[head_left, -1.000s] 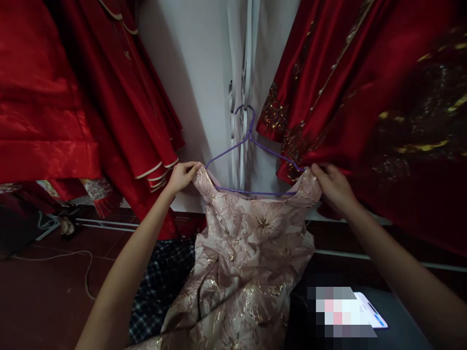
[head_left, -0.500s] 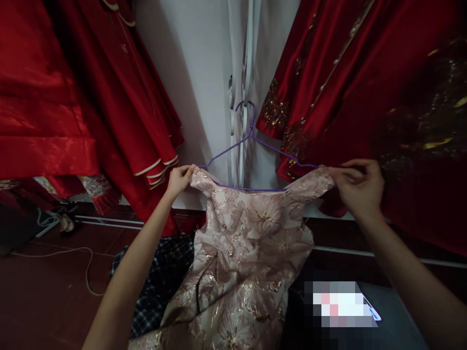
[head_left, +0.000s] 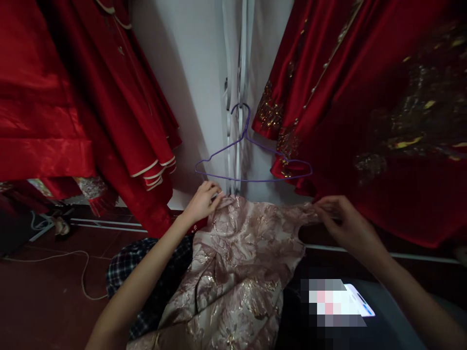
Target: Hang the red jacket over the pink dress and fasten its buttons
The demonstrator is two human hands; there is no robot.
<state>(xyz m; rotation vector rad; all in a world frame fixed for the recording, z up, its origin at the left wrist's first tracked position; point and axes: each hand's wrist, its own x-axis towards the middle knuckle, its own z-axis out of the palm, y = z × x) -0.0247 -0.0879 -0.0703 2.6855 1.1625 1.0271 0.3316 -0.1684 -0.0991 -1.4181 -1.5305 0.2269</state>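
Observation:
A pale pink dress [head_left: 248, 253] with shiny gold flowers lies across my lap, its top edge raised between my hands. My left hand [head_left: 202, 204] is closed on the dress near its left shoulder, fingers bent over the fabric. At the other shoulder, my right hand [head_left: 337, 214] pinches the end of the strap. Just above the neckline hangs a purple wire hanger [head_left: 255, 180], apart from the dress and from both hands. The hanger's hook is up against a white metal rail [head_left: 239, 53].
Red garments [head_left: 142, 112] hang at the left, and red ones with gold embroidery [head_left: 328, 97] at the right. A lit phone [head_left: 359, 300], partly blurred out, lies at the lower right. A pale cable [head_left: 85, 272] and a shoe [head_left: 61, 227] are on the floor at left.
The dress straps have come off the hanger, and the dress top has dropped below it. My left hand has moved right and down, my right hand down and slightly left.

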